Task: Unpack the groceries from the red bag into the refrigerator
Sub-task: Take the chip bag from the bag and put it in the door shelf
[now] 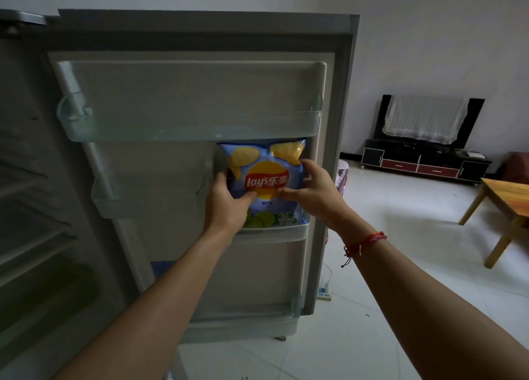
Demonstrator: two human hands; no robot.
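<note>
Lay's chip bag [264, 179] stands upright in the small middle bin [272, 233] on the right of the open refrigerator door [200, 38], just under the long top door shelf [189, 129]. Left hand [229, 202] grips the bag's left edge, thumb on the front. Right hand [313, 192] grips the right edge, thumb also on the front. Red bracelet [367, 240] on the right wrist. TV stand [423, 166] and wooden table [505, 202] are well off to the right.

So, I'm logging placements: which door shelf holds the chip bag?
The small middle-right shelf, just under the wide top shelf; the chip bag stands in it, gripped by left hand and right hand.
</note>
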